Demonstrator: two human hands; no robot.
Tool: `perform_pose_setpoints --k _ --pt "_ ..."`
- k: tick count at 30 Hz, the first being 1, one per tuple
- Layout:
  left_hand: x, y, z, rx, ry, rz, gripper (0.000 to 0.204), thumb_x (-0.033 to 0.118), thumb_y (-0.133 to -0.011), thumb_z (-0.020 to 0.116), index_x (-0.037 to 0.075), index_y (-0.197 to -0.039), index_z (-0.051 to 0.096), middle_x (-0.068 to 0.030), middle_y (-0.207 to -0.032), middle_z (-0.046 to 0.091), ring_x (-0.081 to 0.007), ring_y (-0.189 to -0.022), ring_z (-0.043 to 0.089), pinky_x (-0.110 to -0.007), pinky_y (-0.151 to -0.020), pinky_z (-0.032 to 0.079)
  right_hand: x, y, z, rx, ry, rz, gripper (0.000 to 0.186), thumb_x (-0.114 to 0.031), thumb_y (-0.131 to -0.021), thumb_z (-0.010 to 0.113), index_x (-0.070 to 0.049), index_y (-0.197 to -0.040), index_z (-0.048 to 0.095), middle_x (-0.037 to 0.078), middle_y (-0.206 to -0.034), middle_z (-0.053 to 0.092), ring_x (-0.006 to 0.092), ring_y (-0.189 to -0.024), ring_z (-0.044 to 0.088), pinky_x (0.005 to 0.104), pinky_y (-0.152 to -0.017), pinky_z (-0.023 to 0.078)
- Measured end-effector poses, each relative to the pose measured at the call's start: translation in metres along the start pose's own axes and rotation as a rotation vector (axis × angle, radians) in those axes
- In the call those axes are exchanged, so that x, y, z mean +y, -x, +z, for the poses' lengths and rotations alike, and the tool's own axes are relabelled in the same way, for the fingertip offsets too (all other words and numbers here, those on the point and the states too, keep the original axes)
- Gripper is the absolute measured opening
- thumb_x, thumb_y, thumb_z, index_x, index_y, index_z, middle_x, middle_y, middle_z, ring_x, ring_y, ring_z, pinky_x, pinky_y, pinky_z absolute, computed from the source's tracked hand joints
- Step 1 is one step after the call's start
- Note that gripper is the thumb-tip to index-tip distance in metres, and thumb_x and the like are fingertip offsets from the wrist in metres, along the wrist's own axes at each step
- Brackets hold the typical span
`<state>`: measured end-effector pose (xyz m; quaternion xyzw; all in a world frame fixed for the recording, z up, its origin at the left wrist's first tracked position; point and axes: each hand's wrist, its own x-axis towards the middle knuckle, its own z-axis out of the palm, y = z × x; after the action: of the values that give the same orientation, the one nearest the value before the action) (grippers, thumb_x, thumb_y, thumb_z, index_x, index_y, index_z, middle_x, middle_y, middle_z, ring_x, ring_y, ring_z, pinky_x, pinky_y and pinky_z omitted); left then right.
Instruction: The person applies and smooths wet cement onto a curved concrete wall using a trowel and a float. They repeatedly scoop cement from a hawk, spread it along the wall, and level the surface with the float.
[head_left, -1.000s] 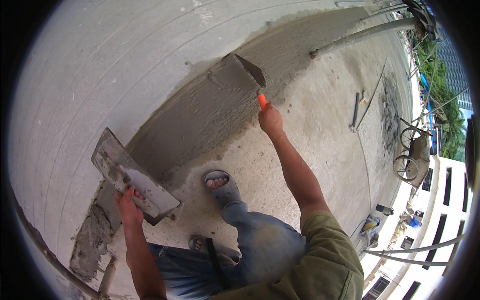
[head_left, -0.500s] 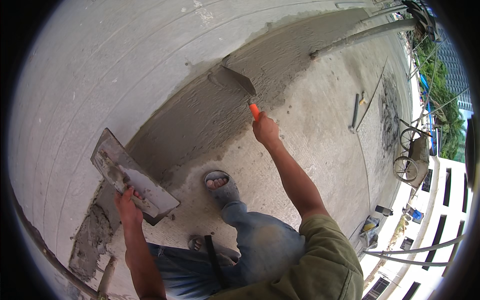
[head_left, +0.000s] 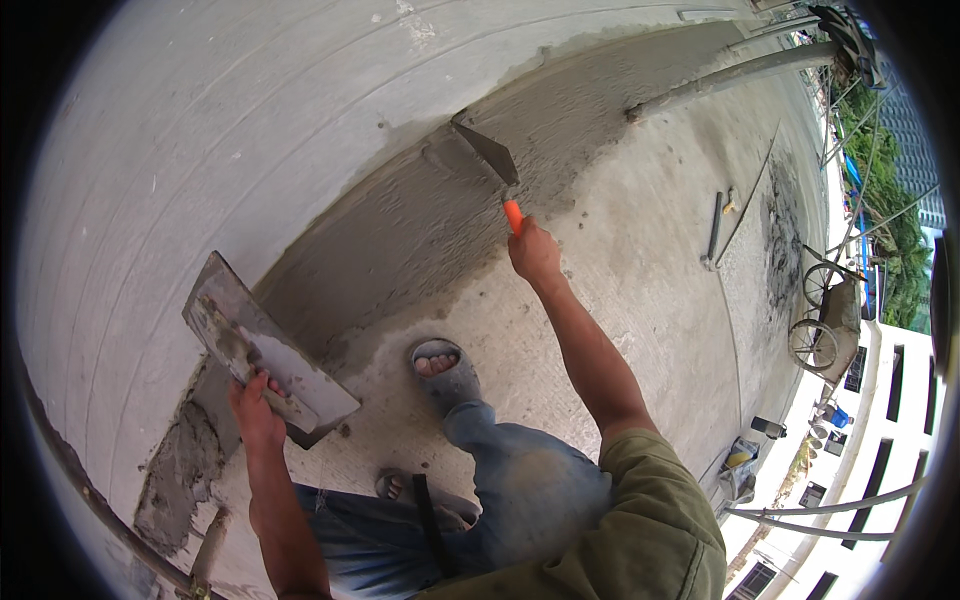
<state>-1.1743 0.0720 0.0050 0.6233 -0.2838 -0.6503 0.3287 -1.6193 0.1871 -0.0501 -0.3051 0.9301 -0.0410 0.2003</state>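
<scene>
1. Pointed trowel [head_left: 487, 152], dark blade, orange handle: gripped in the right hand [head_left: 535, 252], fingers closed round the handle. Blade over the wet mortar, tip toward the wall; whether it touches cannot be told.
2. Rectangular float [head_left: 300, 375], grey, mortar-smeared, grip along its upper face: held in the left hand [head_left: 260, 408], fingers wrapped round the grip; set at a slant, well apart from the trowel.
3. Wet mortar [head_left: 380, 260], one long dark-grey band, ridged surface: runs along the foot of the wall [head_left: 230, 140], which is pale and faintly lined.
4. Sandal [head_left: 452, 385], grey, worn on a foot: on the concrete floor [head_left: 620, 260], near the float.
5. Pole [head_left: 735, 82], mortar-stained: slanting, lower end at the band's outer edge.
6. Dark bar [head_left: 715, 226]: lying on the floor, right of the right hand.
7. Wheeled cart [head_left: 840, 325], two spoked wheels: far right.
</scene>
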Motion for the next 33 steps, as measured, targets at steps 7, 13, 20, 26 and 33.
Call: perform_pose_setpoints --k 7,13,20,26,33 --pt "0.004 0.006 0.001 0.037 0.006 -0.03 0.017 0.004 -0.079 0.054 0.006 -0.095 0.049 -0.0019 -0.077 0.05 -0.0125 -0.064 0.05 -0.028 -0.057 0.043 -0.007 -0.012 0.002 -0.029 0.037 0.037 0.027 -0.02 -0.086 0.049 0.0 -0.104 0.047 0.025 -0.092 0.063 0.0405 -0.088 0.062 0.0479 -0.077 0.049" --pt "0.002 0.006 -0.001 0.018 0.0 -0.02 0.017 0.004 -0.08 0.055 0.006 -0.096 0.049 -0.0018 -0.078 0.05 -0.0125 -0.064 0.05 -0.028 -0.057 0.043 -0.012 0.02 0.013 -0.041 -0.017 0.017 0.026 -0.02 -0.085 0.051 0.001 -0.099 0.046 0.026 -0.085 0.063 0.0431 -0.083 0.061 0.0501 -0.074 0.048" --pt "0.005 0.011 0.006 0.01 0.016 -0.017 0.019 0.004 -0.08 0.055 0.005 -0.097 0.049 -0.0027 -0.079 0.05 -0.0125 -0.065 0.05 -0.029 -0.057 0.044 -0.011 0.048 0.007 -0.106 -0.056 -0.07 0.027 -0.022 -0.085 0.054 0.002 -0.097 0.045 0.026 -0.08 0.063 0.0435 -0.079 0.061 0.0504 -0.071 0.048" --pt "0.005 0.012 0.009 0.006 -0.008 -0.028 0.021 0.005 -0.079 0.055 0.006 -0.099 0.048 -0.0023 -0.079 0.05 -0.0127 -0.066 0.05 -0.028 -0.058 0.043 0.01 0.005 0.0 0.042 -0.044 0.039 0.026 -0.021 -0.086 0.05 0.001 -0.099 0.047 0.025 -0.086 0.063 0.0423 -0.082 0.062 0.0489 -0.073 0.05" --pt "0.002 0.011 0.006 0.007 -0.027 -0.022 0.021 0.005 -0.08 0.055 0.006 -0.099 0.048 -0.002 -0.08 0.05 -0.0128 -0.066 0.05 -0.029 -0.058 0.043 0.014 -0.032 0.003 0.078 -0.017 0.088 0.026 -0.021 -0.085 0.05 0.001 -0.099 0.05 0.026 -0.09 0.063 0.0415 -0.086 0.062 0.0493 -0.076 0.049"
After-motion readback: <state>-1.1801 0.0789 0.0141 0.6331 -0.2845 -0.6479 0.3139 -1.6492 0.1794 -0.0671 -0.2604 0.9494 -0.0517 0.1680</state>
